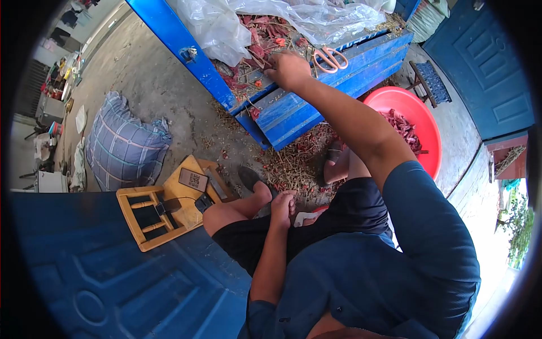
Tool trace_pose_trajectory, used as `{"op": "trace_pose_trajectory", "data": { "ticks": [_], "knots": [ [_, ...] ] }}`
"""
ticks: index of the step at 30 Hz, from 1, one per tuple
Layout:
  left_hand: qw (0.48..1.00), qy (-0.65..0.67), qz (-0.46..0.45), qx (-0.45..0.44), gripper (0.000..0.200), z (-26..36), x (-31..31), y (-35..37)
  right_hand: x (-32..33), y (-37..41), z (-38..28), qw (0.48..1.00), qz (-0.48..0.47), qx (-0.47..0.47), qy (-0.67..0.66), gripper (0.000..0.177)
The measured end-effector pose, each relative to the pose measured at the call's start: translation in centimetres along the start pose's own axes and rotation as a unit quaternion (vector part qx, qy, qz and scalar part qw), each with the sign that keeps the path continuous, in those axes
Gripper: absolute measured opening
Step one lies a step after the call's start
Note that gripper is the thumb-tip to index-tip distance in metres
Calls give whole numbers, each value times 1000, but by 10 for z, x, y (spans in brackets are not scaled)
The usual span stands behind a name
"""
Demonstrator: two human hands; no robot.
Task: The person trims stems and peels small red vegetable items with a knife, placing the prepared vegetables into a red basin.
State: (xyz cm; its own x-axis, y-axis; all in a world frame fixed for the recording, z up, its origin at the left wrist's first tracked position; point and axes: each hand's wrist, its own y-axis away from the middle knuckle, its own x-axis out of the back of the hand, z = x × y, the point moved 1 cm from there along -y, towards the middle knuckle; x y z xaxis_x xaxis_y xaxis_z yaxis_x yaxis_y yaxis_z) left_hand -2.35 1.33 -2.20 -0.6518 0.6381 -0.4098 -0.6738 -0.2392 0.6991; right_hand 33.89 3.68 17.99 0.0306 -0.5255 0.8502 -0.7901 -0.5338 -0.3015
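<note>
My right hand point(289, 69) reaches over the edge of the blue metal bed point(339, 73), its fingers at the dried red peppers point(261, 34) and stalks. Whether anything is between those fingertips is too small to tell. Just right of it, pink-handled scissors point(330, 60) lie on the blue edge. My left hand point(283, 209) is closed near my lap, and what it holds, if anything, is hidden. Clear plastic sheeting point(316, 20) covers part of the peppers.
A red basin point(426, 116) with dark red peppers stands at the right. Stalks litter the floor point(299, 164). A wooden chair point(169, 217) bearing a phone point(193, 179) and a stuffed plaid sack point(127, 141) are at the left. A small stool point(432, 82) stands by the blue door point(485, 68).
</note>
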Motion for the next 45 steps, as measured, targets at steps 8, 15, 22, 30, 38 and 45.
{"op": "trace_pose_trajectory", "data": {
  "ticks": [8,15,22,30,38,45],
  "knots": [
    [1000,-11,-7,9,13,2,-10,-4,39,38,29,993,33,14,-115,26],
    [998,-55,-39,18,15,-18,-23,-23,70,210,82,803,-276,-195,-490,17],
    [993,-116,-31,-5,19,-28,-26,-15,-16,318,49,811,-482,59,-326,28],
    [998,-36,43,-25,25,-32,10,-18,-44,333,5,880,-376,165,-237,20],
    [999,-6,-4,50,27,-23,-11,-9,-75,340,21,931,-258,-138,-219,25],
    [997,-64,-12,51,23,-33,-17,-11,-99,345,57,809,-317,-277,-410,23]
  ]
}}
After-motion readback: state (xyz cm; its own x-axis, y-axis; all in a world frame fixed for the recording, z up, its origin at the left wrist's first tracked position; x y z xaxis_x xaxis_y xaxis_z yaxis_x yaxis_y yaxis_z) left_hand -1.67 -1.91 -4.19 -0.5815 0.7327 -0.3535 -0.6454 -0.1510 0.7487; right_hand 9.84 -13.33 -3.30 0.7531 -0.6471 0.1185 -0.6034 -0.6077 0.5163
